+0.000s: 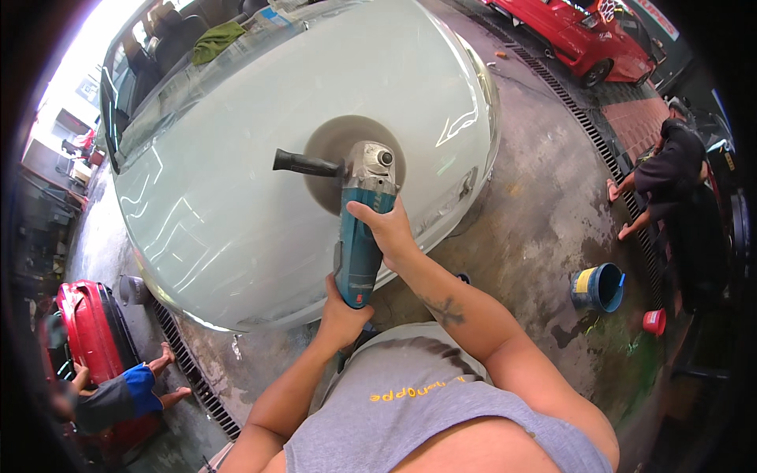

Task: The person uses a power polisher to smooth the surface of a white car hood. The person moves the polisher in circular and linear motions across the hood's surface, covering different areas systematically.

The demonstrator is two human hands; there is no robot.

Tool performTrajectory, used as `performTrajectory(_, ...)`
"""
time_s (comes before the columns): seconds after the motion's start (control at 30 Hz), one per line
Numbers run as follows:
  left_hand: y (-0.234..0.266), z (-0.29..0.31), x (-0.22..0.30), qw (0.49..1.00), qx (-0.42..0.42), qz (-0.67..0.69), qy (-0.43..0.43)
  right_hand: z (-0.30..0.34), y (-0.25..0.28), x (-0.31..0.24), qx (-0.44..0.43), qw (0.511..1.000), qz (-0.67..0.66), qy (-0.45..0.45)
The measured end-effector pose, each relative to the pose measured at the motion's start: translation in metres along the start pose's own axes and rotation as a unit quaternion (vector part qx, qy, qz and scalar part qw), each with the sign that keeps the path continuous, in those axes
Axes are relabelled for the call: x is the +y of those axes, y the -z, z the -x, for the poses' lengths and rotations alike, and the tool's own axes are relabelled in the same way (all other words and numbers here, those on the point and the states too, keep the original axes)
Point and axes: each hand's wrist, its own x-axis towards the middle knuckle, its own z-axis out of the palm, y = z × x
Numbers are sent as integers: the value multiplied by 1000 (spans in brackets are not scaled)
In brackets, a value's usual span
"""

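At frame center, teal polisher (361,244) on pale car hood (252,118), right hand (388,229) clamping fingers round its body, left hand (342,319) clamping fingers round its rear

Well right of the grip, a blue bucket (582,301) stands near a smaller red tub (654,322); beyond them bends a person in dark clothes (670,165). Ahead and right is a red car (552,20); ahead and left, a green cloth (217,42). Far left, a person in blue shorts (140,389) leans at another red vehicle (88,315).
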Motion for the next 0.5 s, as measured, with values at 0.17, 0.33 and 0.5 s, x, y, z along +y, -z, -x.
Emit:
performTrajectory(0.17, -42, -14, 55, 999, -20, 37, 4, 25, 58, 15, 15, 999, 46, -14)
performTrajectory(0.33, -119, -42, 105, 995, -51, 82, -19, 38, 128, 8, 13, 999, 10, -40)
performTrajectory(0.5, -208, -83, 160, 992, -68, 96, -52, -18, 227, -49, -29, 998, 27, -50)
